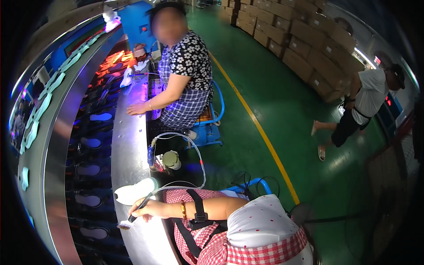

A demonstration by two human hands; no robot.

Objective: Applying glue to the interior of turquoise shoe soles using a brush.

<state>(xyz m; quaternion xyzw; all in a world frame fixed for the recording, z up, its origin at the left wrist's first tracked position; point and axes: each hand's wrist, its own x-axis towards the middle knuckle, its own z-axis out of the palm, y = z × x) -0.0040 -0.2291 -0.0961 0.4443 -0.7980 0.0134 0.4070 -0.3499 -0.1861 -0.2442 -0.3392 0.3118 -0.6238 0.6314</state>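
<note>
1. Along the curved steel bench (128, 132), at the lower edge of the view, a seated co-worker's hand (148, 208) was clenched around the dark handle of a brush (140, 207), whose bristle end touched the bench top.
2. Just above that hand, a white shoe sole (132, 193) lay flat on the bench, close to the brush handle; whether they touched could not be told.
3. That co-worker wore a white red-dotted cap (260, 225), a red checked shirt, a beaded bracelet (183, 209) and a black arm strap (201, 212).
4. The wearer's own hands did not show, so their fingers' state could not be told.
5. Left of the bench, a dark conveyor (90, 141) carried a row of blue-lit soles.
6. Farther along, a second seated worker in a floral top rested an open hand (138, 107) on the bench.
7. Between the two workers, a pale lidded jar (171, 160) sat below the bench edge, with a clear hose (194, 150) looping beside it.
8. Across the green floor, past a yellow line (256, 123), stacked cardboard boxes (304, 39) stood along the wall, and a person in a white shirt (362, 106) stood near them.
</note>
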